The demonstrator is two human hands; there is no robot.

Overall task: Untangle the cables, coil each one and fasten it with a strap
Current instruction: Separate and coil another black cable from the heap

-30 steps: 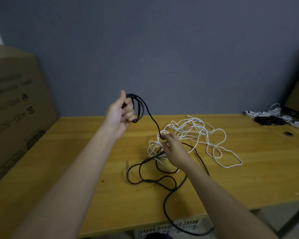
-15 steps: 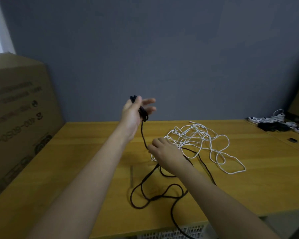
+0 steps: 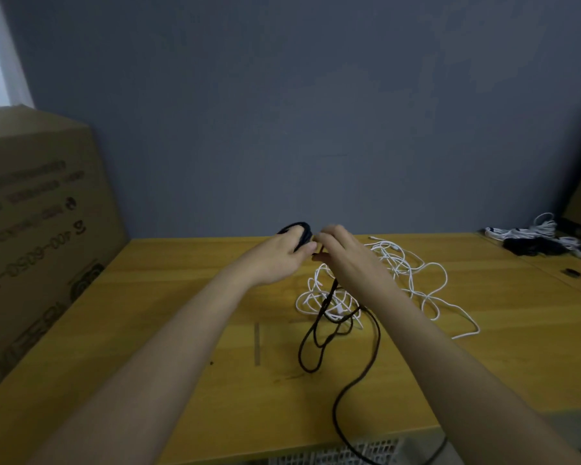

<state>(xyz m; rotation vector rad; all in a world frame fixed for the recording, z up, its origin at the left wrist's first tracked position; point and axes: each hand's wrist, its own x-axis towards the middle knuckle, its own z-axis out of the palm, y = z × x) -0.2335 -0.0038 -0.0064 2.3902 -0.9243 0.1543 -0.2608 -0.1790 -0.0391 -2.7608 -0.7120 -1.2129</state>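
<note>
My left hand (image 3: 277, 255) is closed around a small coil of the black cable (image 3: 302, 233), held above the wooden table (image 3: 182, 330). My right hand (image 3: 344, 255) is right beside it, fingers pinching the same black cable where it leaves the coil. From there the loose black cable (image 3: 319, 330) drops to the table, loops, and runs off the front edge. A tangled white cable (image 3: 413, 280) lies spread on the table behind and right of my hands, partly hidden by my right forearm.
A large cardboard box (image 3: 37, 236) stands on the table's left side. At the far right lie bundled white cables (image 3: 544, 229) and a dark bundle (image 3: 530, 246), plus a small black object (image 3: 572, 272). A grey wall is behind.
My right hand has risen from the table up to my left hand, bringing black cable with it. The loose loops on the table have drawn in closer.
</note>
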